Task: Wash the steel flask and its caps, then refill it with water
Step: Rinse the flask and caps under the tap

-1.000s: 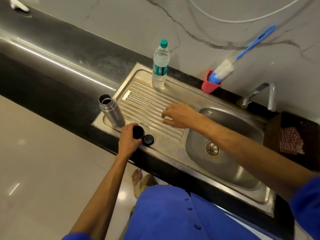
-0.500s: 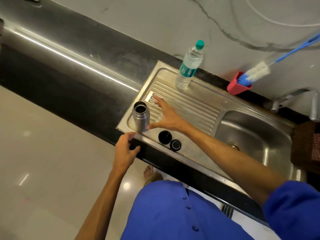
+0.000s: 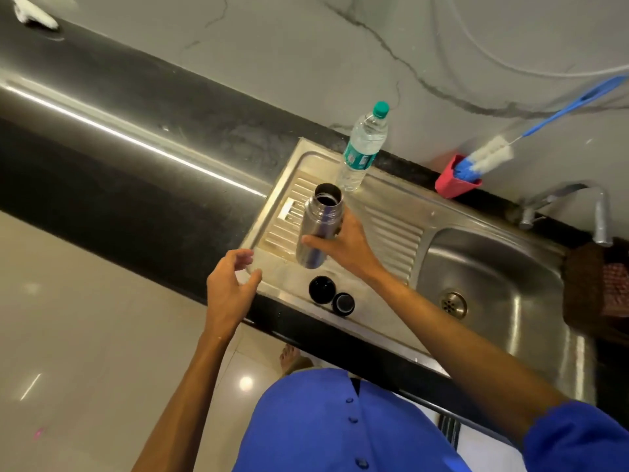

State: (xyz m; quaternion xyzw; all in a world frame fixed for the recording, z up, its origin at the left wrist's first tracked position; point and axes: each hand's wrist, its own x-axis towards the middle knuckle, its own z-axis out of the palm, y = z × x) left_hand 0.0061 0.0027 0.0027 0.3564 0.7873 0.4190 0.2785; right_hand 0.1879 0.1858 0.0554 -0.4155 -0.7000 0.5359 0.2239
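Observation:
My right hand [image 3: 343, 247] grips the open steel flask [image 3: 318, 219] around its body and holds it lifted above the ribbed drainboard [image 3: 391, 229]. My left hand [image 3: 231, 287] hovers at the counter's front edge with loosely spread fingers, holding nothing. Two black caps sit on the drainboard near the front rim: the larger cap [image 3: 321, 289] and, touching it on the right, the smaller cap [image 3: 343, 303]. A clear plastic water bottle [image 3: 362, 148] with a green cap stands at the back of the drainboard.
The sink basin [image 3: 493, 284] with its drain lies to the right, the tap [image 3: 571, 206] behind it. A red cup [image 3: 456, 182] holds a blue bottle brush [image 3: 493, 153] by the wall. A checked cloth [image 3: 616, 287] sits far right. Black counter [image 3: 136, 158] stretches left.
My right hand has closed round the flask and raised it off the drainboard. My left hand came off the counter edge and opened.

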